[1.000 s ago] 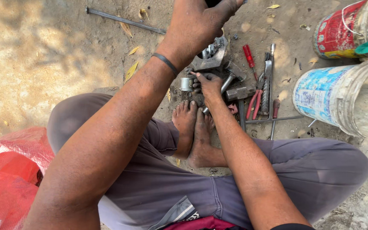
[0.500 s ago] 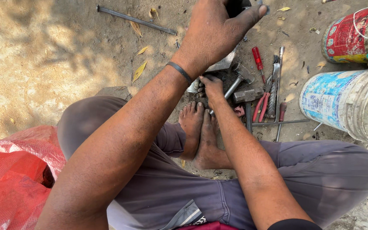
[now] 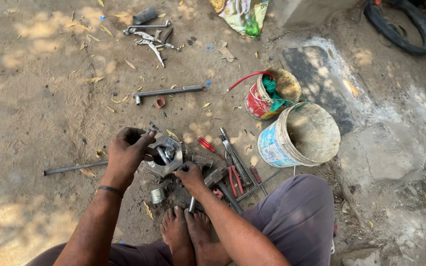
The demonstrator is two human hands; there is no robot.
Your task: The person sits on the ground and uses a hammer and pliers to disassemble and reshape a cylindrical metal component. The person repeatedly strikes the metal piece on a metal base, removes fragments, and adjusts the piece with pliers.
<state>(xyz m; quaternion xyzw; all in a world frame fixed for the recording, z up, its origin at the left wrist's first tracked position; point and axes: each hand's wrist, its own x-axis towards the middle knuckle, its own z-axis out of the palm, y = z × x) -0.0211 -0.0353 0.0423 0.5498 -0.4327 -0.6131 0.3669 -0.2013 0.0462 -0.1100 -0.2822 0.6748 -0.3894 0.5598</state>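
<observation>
The left hand (image 3: 126,150) has its grip closed around the edge of a grey metal housing (image 3: 163,156) lying on the dirt ground, and the right hand (image 3: 191,176) presses on its near corner, fingers curled. The housing could slip and pinch a finger or fall onto the bare feet (image 3: 186,231) just beside it. Whether the right hand holds a small part is hidden, and the inside of the housing is hard to make out.

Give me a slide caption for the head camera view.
Seated on dirt, left hand and right hand grip a metal part beside scattered tools.

Dull greasy metal housing (image 3: 163,156)
</observation>
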